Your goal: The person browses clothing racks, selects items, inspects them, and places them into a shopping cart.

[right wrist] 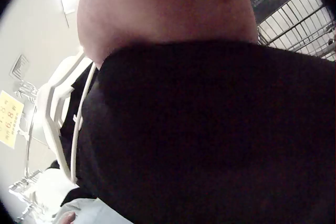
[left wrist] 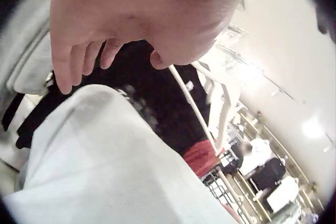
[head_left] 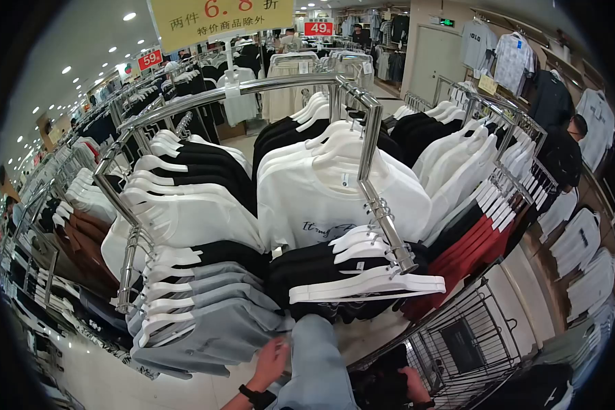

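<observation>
My left hand [head_left: 272,362], with a dark watch on its wrist, is beside the light blue jeans leg [head_left: 314,362]. In the left wrist view, its fingers [left wrist: 79,61] hang loosely bent above the knee, holding nothing. A dark black garment [head_left: 379,383] is bunched at my right hand [head_left: 415,384], which grips it. That cloth fills much of the right wrist view and hides the fingers. Straight ahead, a white hanger [head_left: 369,283] hangs at the front end of the rack arm, before black shirts [head_left: 294,277]. Grey shirts [head_left: 212,328] hang to the left.
A chrome rack [head_left: 253,85] stands in front, bearing white shirts [head_left: 335,191] and more hangers. At the right is a black wire shopping cart [head_left: 458,342]. Red shirts [head_left: 468,249] hang above it. A yellow sign [head_left: 219,20] tops the rack. A person [head_left: 567,154] stands farther right.
</observation>
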Demonstrator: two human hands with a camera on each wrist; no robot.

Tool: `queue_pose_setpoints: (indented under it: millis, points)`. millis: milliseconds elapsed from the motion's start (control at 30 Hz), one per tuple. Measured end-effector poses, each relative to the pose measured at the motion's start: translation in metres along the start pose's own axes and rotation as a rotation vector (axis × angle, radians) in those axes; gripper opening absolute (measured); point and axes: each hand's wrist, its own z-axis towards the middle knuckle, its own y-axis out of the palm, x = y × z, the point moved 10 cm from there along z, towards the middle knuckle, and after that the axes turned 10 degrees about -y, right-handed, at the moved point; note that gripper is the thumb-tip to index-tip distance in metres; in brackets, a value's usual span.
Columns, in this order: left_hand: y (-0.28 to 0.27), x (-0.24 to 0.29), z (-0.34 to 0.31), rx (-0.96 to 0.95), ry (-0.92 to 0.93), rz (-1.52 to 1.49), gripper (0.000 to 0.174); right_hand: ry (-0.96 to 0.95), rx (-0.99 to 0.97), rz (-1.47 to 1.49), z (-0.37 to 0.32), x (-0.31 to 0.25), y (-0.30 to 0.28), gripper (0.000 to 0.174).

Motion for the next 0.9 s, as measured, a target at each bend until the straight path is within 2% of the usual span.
queue_pose_setpoints:
  millis: [33,100,133,167,233,267,333,433,500,533,567,600,633,700,767,833,867,900]
  points:
    - [0.012,0.025,-0.004,-0.020,0.063,0.072,0.056,-0.097,-0.035,-0.031,0.001,-0.003,0.002,0.032]
    - [0.042,0.061,-0.012,-0.048,0.255,0.213,0.060,0.134,0.089,0.484,0.015,0.045,-0.003,0.033]
    - [0.058,0.079,-0.019,-0.058,0.382,0.283,0.062,0.134,0.081,0.482,0.013,0.033,0.001,0.033]
    - [0.069,0.086,-0.022,-0.051,0.378,0.282,0.062,-0.044,0.053,0.406,0.013,0.003,0.000,0.031]
    - [0.109,0.087,-0.035,-0.199,0.340,0.740,0.063,-0.220,0.019,0.326,0.003,-0.056,0.004,0.028]
    - [0.116,0.079,-0.035,-0.194,0.337,0.737,0.063,-0.233,0.038,0.277,0.001,-0.076,0.002,0.023]
    - [0.128,0.067,-0.032,-0.173,0.420,0.790,0.061,-0.013,0.099,0.482,0.007,-0.087,-0.001,0.019]
    - [0.128,0.066,-0.031,-0.230,0.445,0.798,0.060,-0.057,0.165,0.498,-0.002,-0.133,-0.007,0.016]
    - [0.127,0.065,-0.031,-0.252,0.455,0.796,0.060,-0.023,0.178,0.607,0.010,-0.118,-0.011,0.019]
    - [0.126,0.065,-0.032,-0.252,0.457,0.797,0.060,-0.138,0.172,0.515,0.010,-0.144,-0.006,0.021]
    - [0.126,0.065,-0.033,-0.252,0.459,0.797,0.061,-0.092,0.139,0.597,0.001,-0.159,0.000,0.024]
    - [0.126,0.066,-0.033,-0.268,0.461,0.799,0.061,-0.042,0.110,0.676,-0.016,-0.207,0.019,0.027]
    - [0.125,0.065,-0.032,-0.267,0.459,0.800,0.062,-0.040,0.099,0.677,-0.016,-0.205,0.020,0.027]
    - [0.127,0.060,-0.030,-0.302,0.443,0.808,0.063,-0.144,-0.013,0.935,-0.014,-0.211,0.024,0.021]
    - [0.129,0.054,-0.026,-0.325,0.423,0.816,0.064,-0.201,-0.113,0.936,-0.015,-0.218,0.017,0.019]
    - [0.129,0.052,-0.026,-0.360,0.409,0.791,0.067,-0.083,-0.280,0.585,-0.027,-0.209,0.018,0.046]
    - [0.130,0.049,-0.026,-0.372,0.401,0.784,0.067,-0.188,-0.183,0.708,-0.005,-0.210,0.020,0.016]
    - [0.129,0.052,-0.027,-0.370,0.406,0.786,0.069,-0.181,-0.186,0.710,-0.007,-0.213,0.024,0.016]
